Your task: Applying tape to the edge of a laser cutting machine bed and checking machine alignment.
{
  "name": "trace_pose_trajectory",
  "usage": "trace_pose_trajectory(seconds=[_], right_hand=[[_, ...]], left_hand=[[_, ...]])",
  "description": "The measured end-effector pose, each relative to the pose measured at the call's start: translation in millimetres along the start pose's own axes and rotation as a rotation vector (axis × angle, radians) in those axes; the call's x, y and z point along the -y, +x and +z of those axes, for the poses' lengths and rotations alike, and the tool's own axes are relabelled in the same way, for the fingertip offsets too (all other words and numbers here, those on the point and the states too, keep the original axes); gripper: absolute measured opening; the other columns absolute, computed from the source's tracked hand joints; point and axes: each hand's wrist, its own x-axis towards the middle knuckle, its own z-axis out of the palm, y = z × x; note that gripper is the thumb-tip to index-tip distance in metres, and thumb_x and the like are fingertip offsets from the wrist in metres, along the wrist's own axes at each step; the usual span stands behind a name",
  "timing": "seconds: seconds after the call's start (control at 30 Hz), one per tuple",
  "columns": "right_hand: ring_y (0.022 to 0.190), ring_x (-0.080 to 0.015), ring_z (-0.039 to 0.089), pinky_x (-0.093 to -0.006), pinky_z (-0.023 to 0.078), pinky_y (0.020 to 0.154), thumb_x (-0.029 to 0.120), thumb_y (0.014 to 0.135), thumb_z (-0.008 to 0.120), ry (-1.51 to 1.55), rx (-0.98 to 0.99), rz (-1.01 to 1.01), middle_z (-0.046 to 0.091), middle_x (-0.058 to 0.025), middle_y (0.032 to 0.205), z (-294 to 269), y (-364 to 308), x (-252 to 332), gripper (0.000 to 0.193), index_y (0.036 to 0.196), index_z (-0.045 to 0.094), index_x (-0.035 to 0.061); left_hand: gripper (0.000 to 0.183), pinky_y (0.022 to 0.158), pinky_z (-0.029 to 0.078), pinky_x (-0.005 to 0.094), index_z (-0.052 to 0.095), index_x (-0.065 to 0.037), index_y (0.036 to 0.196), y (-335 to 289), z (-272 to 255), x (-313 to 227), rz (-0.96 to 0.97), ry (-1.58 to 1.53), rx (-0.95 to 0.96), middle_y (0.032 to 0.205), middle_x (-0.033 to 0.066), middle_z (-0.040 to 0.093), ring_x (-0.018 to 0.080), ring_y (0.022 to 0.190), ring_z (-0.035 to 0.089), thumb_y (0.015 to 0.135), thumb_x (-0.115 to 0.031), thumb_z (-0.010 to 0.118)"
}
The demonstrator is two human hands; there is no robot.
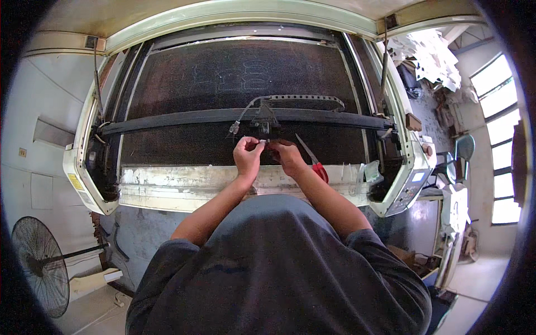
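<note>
Mid-frame, the left hand [248, 156] pinches a small pale piece [263, 142], fingers nearly together, probably steadying it; the right hand [287, 156] curls beside, hold unclear.

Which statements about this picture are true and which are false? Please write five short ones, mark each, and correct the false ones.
1. The bare left hand and bare right hand are close together near a small dark carriage. True.
2. Metal scissors with red handles lie left of the left hand. False: they lie right of the right hand.
3. A round black wire-caged fan is at the picture's lower left. True.
4. The dark cloth shirt covers both forearms. False: the forearms are bare.
5. A small pale rectangular screen sits on the right side of the white machine. True.
</note>
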Motion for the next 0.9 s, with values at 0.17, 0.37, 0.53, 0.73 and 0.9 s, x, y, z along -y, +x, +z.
trace_pose_trajectory(seconds=[0.17,0.37,0.53,0.73,0.9], right_hand=[[0.086,-0.0156,0.069,-0.0328,0.055,0.078,0.010,0.095,0.073,-0.078,-0.091,-0.015,0.077,-0.0059,0.097,0,-1,-1,0.013,0.104,0.079,0.0018],[0.086,-0.0266,0.077,-0.0399,0.059,0.077,0.009,0.086,0.081,-0.809,-0.213,-0.587,0.077,-0.0167,0.095,8,-27,8,0.023,0.106,0.078,0.0003],[0.085,-0.0291,0.077,-0.0394,0.059,0.076,0.011,0.085,0.080,-0.954,-0.250,-0.837,0.077,-0.0176,0.094,18,-23,10,0.022,0.105,0.078,0.0016],[0.088,-0.0337,0.077,-0.0415,0.059,0.077,0.015,0.089,0.077,-0.916,-0.323,-0.769,0.077,-0.0213,0.096,23,-16,9,0.021,0.104,0.079,0.0005],[0.084,-0.0365,0.077,-0.0404,0.058,0.076,0.020,0.090,0.077,-0.846,-0.343,-0.568,0.076,-0.0240,0.091,25,-24,19,0.025,0.100,0.080,-0.0023]], left_hand=[[0.017,0.066,0.052,0.0263,0.069,-0.003,0.085,2,6,-22,0.163,0.272,0.016,0.075,0.0017,0.071,0.0079,0.070,0.067,0.088,-0.008,0.084],[0.017,0.066,0.053,0.0295,0.069,-0.005,0.082,2,13,-32,0.188,0.418,-0.022,0.071,0.0025,0.071,0.0118,0.068,0.069,0.082,-0.008,0.086],[0.018,0.066,0.053,0.0301,0.069,-0.004,0.084,1,19,-34,0.146,0.408,-0.052,0.073,0.0043,0.072,0.0124,0.068,0.068,0.080,-0.008,0.086],[0.016,0.067,0.053,0.0289,0.070,-0.003,0.088,-4,19,-33,0.119,0.198,-0.004,0.078,0.0034,0.073,0.0116,0.070,0.067,0.083,-0.008,0.084],[0.004,0.066,0.053,0.0283,0.072,-0.003,0.092,-12,0,-19,-0.053,0.200,-0.066,0.087,0.0034,0.076,0.0114,0.074,0.069,0.092,-0.007,0.073]])
